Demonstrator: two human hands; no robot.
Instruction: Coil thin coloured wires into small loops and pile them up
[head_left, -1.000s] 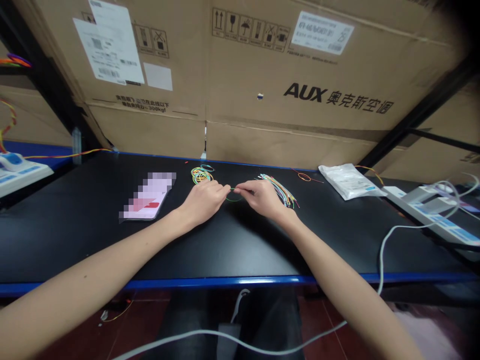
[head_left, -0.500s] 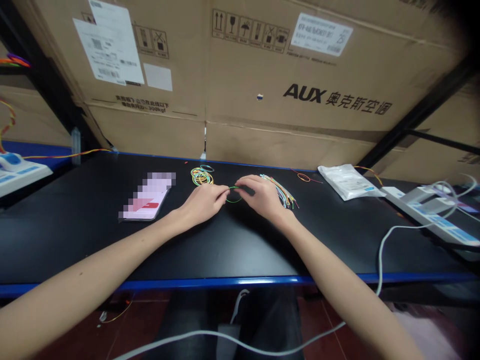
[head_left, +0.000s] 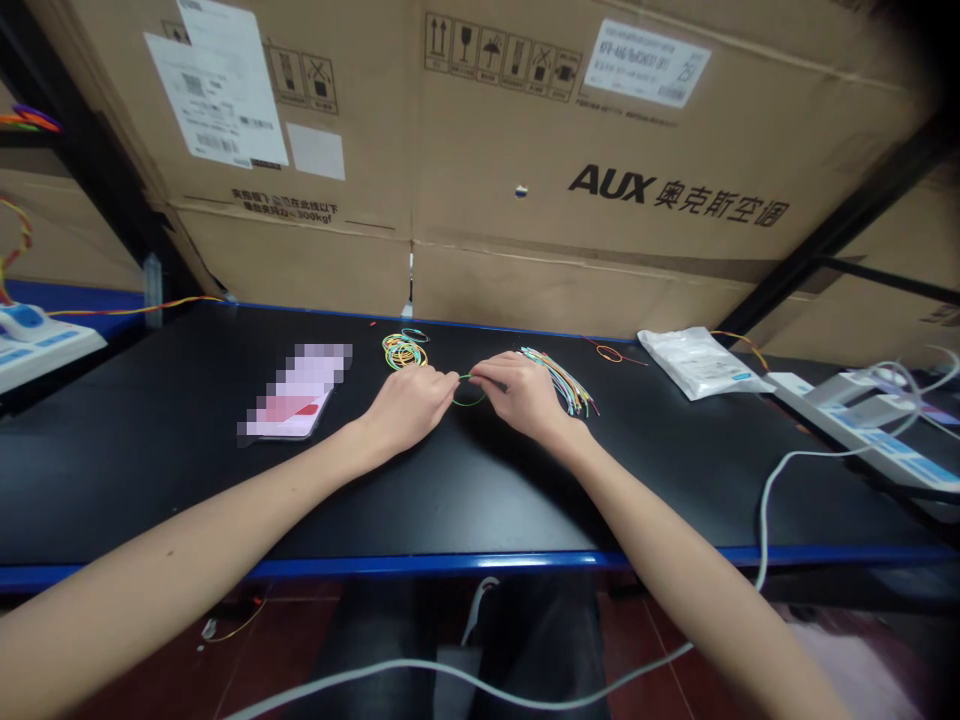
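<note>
My left hand (head_left: pixel 411 405) and my right hand (head_left: pixel 522 395) meet over the black table (head_left: pixel 150 440), both pinching a thin green wire (head_left: pixel 469 402) bent into a small loop between them. The fingers of each hand are closed on the wire's ends. Just behind my left hand lies a small pile of coiled coloured wires (head_left: pixel 403 351). A fan of straight coloured wires (head_left: pixel 564 380) lies beside my right hand, partly hidden by it.
A blurred pink flat object (head_left: pixel 294 402) lies at left. A white plastic bag (head_left: pixel 697 362) and an orange wire loop (head_left: pixel 609 353) sit at right, with white devices (head_left: pixel 862 420) and a grey cable (head_left: pixel 765 500). Cardboard boxes (head_left: pixel 480 150) wall the back.
Both hands stay pinched on the green wire with only slight shifts of the fingers; the loop keeps about the same size and place.
</note>
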